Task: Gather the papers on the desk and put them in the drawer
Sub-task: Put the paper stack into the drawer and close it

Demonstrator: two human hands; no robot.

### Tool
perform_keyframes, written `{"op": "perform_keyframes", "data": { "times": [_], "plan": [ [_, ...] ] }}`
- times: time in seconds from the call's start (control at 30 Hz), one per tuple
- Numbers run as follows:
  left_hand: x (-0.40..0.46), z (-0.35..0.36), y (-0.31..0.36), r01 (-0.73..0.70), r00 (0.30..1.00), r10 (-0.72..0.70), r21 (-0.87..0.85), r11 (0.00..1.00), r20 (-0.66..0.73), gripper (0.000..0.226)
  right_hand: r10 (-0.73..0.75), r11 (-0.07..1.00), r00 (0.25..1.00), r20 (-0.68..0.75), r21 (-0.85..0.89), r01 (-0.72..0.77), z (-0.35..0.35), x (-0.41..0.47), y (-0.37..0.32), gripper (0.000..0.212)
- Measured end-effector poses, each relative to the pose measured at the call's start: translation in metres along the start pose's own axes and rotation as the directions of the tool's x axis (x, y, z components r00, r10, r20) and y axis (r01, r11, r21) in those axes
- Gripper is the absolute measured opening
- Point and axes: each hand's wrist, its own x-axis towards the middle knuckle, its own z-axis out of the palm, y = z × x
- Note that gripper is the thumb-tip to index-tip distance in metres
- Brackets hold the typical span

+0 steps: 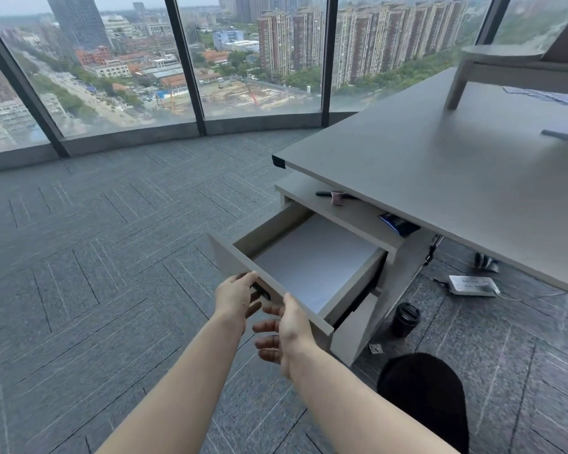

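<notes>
At the drawer front, under my fingertips: both hands on the open drawer, papers already inside.

Just beyond my fingers the drawer [295, 257] stands pulled out from the cabinet under the desk [440, 165], and a flat white stack of papers [312, 260] lies in it, filling most of the bottom. My left hand [235, 298] curls over the top edge of the drawer front beside the dark handle, fingers gripping the panel. My right hand [287, 329] rests its thumb on that same edge, its fingers loosely spread below the front and holding nothing. I judge the gathering done and the closing step in hand. What I'd call for next is a straight, even push from both hands, fingers clear of the gap where the drawer meets the cabinet.
</notes>
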Motion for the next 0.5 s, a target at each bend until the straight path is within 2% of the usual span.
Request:
{"op": "perform_keyframes", "data": {
  "times": [0.3,0.5],
  "plan": [
    [0.020,0.056,0.013,0.043,0.999,-0.043,0.004,0.999,0.011,0.027,-0.025,0.999,0.997,-0.076,0.045,0.029,-0.041,0.020,-0.036,0.057],
    [0.036,0.094,0.020,0.052,0.998,-0.053,0.034,0.998,0.017,0.023,-0.036,0.997,0.993,-0.116,0.067,0.044,-0.069,0.032,-0.059,0.053]
  ]
}}
